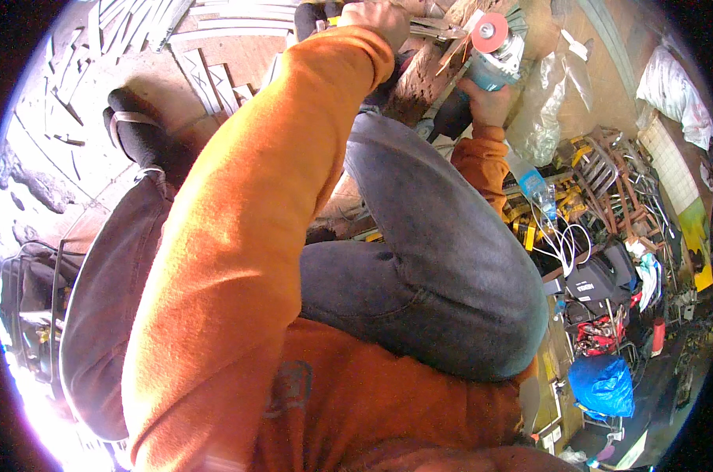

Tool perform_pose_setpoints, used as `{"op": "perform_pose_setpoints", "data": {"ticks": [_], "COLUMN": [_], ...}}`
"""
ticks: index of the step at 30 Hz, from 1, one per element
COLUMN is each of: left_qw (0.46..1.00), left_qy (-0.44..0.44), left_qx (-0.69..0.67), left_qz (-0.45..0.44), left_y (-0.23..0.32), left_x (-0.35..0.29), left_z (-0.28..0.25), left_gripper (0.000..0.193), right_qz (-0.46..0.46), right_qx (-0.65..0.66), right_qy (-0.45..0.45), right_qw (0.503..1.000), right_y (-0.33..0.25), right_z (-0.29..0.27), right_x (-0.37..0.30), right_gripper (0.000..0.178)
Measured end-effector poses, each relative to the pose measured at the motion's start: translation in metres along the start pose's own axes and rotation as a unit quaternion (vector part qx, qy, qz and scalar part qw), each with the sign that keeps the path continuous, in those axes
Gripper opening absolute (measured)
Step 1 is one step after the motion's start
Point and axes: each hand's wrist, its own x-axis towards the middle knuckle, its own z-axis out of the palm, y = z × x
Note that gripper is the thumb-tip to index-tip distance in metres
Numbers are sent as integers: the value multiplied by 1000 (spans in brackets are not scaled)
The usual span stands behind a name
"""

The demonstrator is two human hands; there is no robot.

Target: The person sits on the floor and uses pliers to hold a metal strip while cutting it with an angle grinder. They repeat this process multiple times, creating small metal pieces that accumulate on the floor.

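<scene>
The person crouches, knees in grey trousers drawn up, orange sleeves reaching forward. The right hand (489, 101) grips the dark body of an angle grinder (490, 57), whose red disc (489, 33) faces up beside a rough wooden block (423, 79). The left hand (382, 17) is closed on locking pliers (435, 30) that lie across the top of the block, near the disc. Thin metal strips (215, 20) lie on the floor to the left. To the right lie a clear plastic bag (541, 118), a plastic bottle (536, 185), white cables and a blue bag (603, 385).
</scene>
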Motion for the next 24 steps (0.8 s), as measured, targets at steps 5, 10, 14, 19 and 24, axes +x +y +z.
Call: {"op": "perform_pose_setpoints", "data": {"ticks": [5, 10, 14, 19, 24], "left_qw": [1000, 1000, 1000, 1000, 999], "left_qy": [-20, 9, -8, 10, -1], "left_qx": [3, 2, 30, -8, -30], "left_qz": [4, -4, 4, -4, -31], "left_y": [1, 0, 2, 1, 4], "left_x": [2, 2, 0, -2, -3], "left_z": [-2, -1, 0, -3, -1], "left_gripper": [30, 30, 29, 26, 30], "right_qz": [-32, -32, -29, -7, -26], "right_qx": [-1, 63, 47, 3, 106], "right_qy": [30, 29, 6, 42, 5], "right_qw": [999, 997, 998, 999, 994], "right_y": [10, 7, 4, 3, 1], "right_z": [0, -1, -2, 3, 6], "right_x": [19, 20, 16, 12, 10], "right_gripper": [47, 35, 38, 56, 54]}}
